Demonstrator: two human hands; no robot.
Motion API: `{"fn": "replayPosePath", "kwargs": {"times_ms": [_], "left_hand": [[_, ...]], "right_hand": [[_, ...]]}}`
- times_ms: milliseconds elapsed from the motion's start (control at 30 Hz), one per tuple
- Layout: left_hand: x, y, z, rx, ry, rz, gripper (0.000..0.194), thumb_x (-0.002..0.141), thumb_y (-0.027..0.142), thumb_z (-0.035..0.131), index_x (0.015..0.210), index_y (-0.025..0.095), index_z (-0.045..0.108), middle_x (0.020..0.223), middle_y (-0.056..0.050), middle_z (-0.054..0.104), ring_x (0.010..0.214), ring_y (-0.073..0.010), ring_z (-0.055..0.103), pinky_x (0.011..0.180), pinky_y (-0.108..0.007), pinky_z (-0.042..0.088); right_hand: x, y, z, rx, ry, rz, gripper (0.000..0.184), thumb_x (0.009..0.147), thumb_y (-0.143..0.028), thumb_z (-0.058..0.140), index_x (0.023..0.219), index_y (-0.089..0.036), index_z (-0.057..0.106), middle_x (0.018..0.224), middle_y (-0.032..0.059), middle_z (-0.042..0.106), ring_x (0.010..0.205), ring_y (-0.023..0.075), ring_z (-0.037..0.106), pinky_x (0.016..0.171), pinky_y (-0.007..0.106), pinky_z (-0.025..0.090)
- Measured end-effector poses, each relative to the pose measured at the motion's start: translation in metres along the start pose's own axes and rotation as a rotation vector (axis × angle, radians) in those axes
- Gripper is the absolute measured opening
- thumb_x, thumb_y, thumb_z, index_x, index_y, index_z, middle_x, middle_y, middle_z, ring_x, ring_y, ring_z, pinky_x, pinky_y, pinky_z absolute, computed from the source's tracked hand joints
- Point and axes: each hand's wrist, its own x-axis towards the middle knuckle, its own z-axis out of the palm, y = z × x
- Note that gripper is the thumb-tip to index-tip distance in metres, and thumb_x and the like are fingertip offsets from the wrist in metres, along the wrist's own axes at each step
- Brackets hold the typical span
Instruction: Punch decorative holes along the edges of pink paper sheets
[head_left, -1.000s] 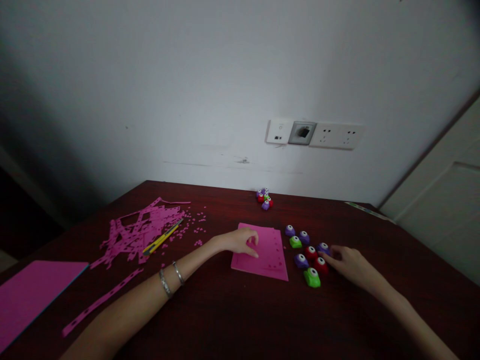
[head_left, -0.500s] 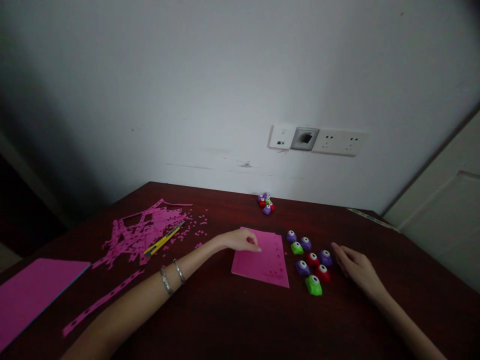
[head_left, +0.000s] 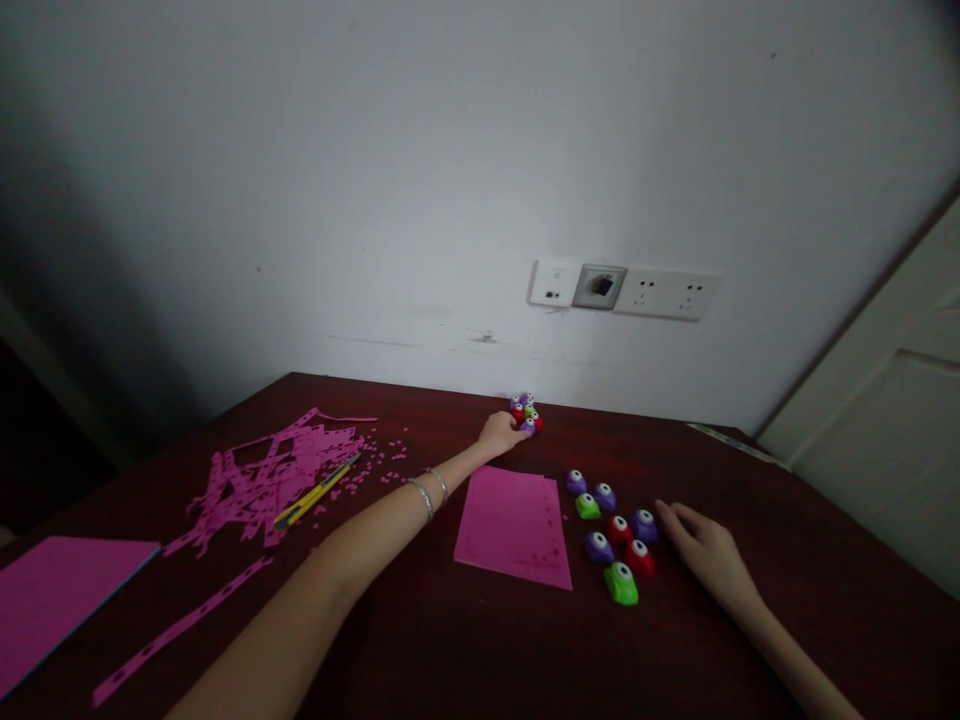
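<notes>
My left hand [head_left: 502, 435] reaches toward the back of the table, its fingers closed on a small purple craft punch [head_left: 529, 426] at the front of the far cluster. Beside it in that cluster are a red craft punch [head_left: 517, 411] and several others. Palm down, my right hand [head_left: 705, 550] rests on the table with loosely bent fingers and holds nothing. Its fingertips lie just right of a purple craft punch [head_left: 643, 525] in the nearer group. Between the two groups and my left arm lies a stack of pink paper sheets [head_left: 510, 525], with small punched marks along its right and lower edges.
Punched pink paper strips [head_left: 285, 470] and tiny cut-outs are heaped at the left, with a yellow utility knife [head_left: 315, 493] on them. A larger pink sheet [head_left: 67, 590] lies at the left edge. The wall with sockets [head_left: 667, 293] bounds the table behind.
My left hand has moved from above the pink paper stack to the far cluster and closed on a purple craft punch. My right hand has stayed in place. The view has shifted slightly.
</notes>
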Motion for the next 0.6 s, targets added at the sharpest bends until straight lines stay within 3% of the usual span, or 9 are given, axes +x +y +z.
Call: {"fn": "replayPosePath", "kwargs": {"times_ms": [333,600], "left_hand": [[-0.002,0.017,0.016,0.203,0.115,-0.079,0.037,0.071,0.044,0.06,0.094,0.015,0.064,0.104,-0.014,0.061,0.102,-0.0274,0.054,0.081,-0.033,0.042],[-0.016,0.012,0.002,0.123,0.12,-0.069,0.028,0.074,0.042,0.056,0.087,0.019,0.068,0.092,-0.009,0.067,0.088,-0.0224,0.061,0.07,-0.027,0.043]], "right_hand": [[0.005,0.014,0.007,0.021,0.052,-0.017,0.045,0.08,-0.055,0.037,0.056,-0.019,0.049,0.051,-0.0031,0.043,0.051,0.0125,0.044,0.05,0.021,0.035],[0.005,0.016,0.007,0.022,0.059,-0.02,0.045,0.08,-0.055,0.037,0.057,-0.019,0.048,0.05,-0.003,0.043,0.051,0.0127,0.044,0.05,0.021,0.035]]}}
